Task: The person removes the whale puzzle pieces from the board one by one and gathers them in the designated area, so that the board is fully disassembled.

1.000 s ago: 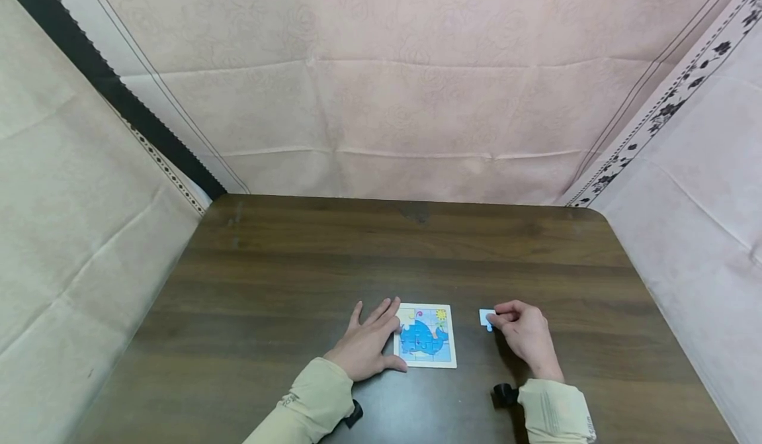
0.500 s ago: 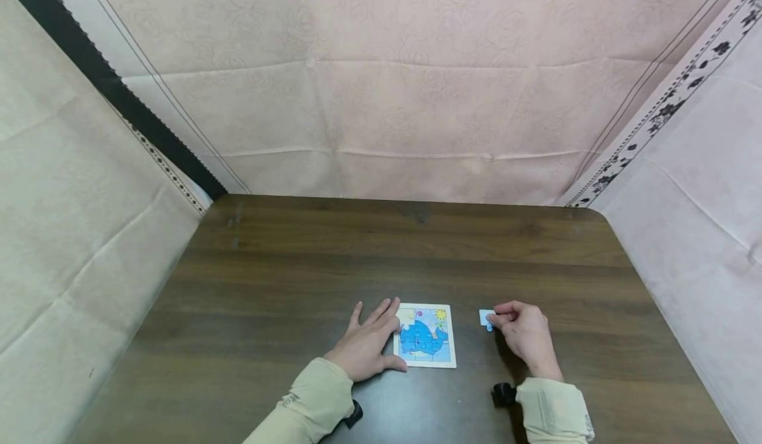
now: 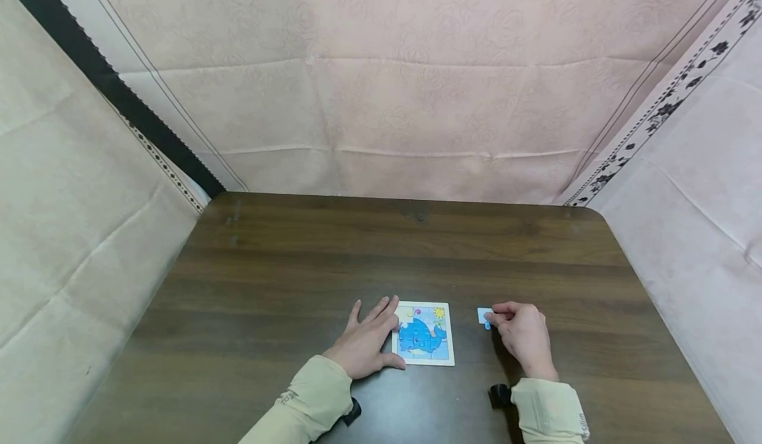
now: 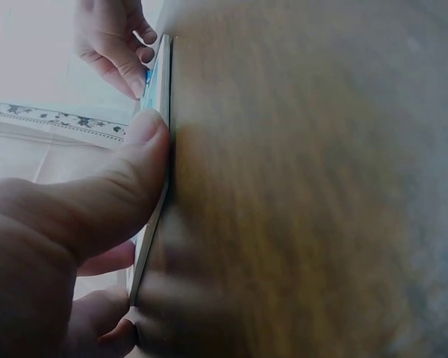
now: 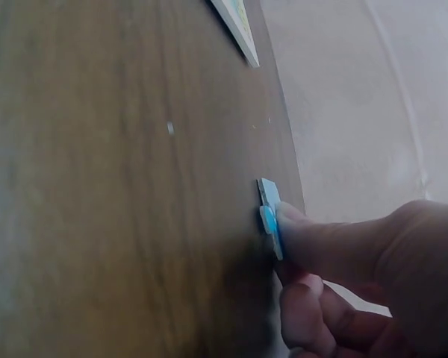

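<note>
A jigsaw puzzle (image 3: 423,335) showing a blue whale and a yellow sun lies flat in a white-edged board, left of centre in the head view's lower part. Along its left side rests my left hand (image 3: 368,341), fingers spread and mostly straight; in the left wrist view the thumb (image 4: 145,130) lies on the board's near edge. To the right, apart from the board, my right hand (image 3: 525,338) pinches a light-blue puzzle piece (image 3: 483,314) at the table surface. The right wrist view shows the thumb over this piece (image 5: 269,195), the other fingers curled beneath and partly hidden.
A dark brown wooden table (image 3: 297,259) bears everything. Pale cloth (image 3: 387,100) hangs behind it and on both sides. Black straps with small mounts (image 3: 500,396) sit at both wrists. The board's corner (image 5: 246,48) shows atop the right wrist view.
</note>
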Tool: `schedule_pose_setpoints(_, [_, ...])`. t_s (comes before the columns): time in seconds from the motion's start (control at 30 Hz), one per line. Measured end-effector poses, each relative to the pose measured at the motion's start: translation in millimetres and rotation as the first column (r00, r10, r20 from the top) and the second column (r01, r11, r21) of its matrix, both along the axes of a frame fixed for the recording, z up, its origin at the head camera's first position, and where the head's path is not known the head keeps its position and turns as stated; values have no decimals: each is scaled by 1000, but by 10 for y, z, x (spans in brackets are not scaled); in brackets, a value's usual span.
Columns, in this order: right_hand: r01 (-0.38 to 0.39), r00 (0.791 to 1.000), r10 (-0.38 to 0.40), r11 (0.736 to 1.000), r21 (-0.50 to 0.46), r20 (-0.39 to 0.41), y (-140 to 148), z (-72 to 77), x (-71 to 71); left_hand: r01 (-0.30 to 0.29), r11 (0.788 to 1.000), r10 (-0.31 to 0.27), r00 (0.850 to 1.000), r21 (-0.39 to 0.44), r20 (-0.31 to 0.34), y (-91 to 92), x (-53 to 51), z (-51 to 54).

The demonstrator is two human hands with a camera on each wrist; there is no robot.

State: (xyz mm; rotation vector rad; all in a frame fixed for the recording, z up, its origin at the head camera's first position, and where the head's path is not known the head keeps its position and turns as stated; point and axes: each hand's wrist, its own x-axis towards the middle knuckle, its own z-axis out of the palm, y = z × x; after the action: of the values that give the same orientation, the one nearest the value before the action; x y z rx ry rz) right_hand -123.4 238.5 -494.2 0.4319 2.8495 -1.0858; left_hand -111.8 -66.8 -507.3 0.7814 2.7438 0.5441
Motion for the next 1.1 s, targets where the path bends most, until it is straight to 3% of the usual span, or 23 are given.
schedule_pose_setpoints(0.47, [-6,1000,5,997,76,23,-30,-2,-5,-8,1000,8,1000,-13,16,5,2,6])
schedule_pose_setpoints(1.1, [-20,999,18,996,87,27,-48,17,-2,-7,1000,8,1000,-21,15,2,-4,10])
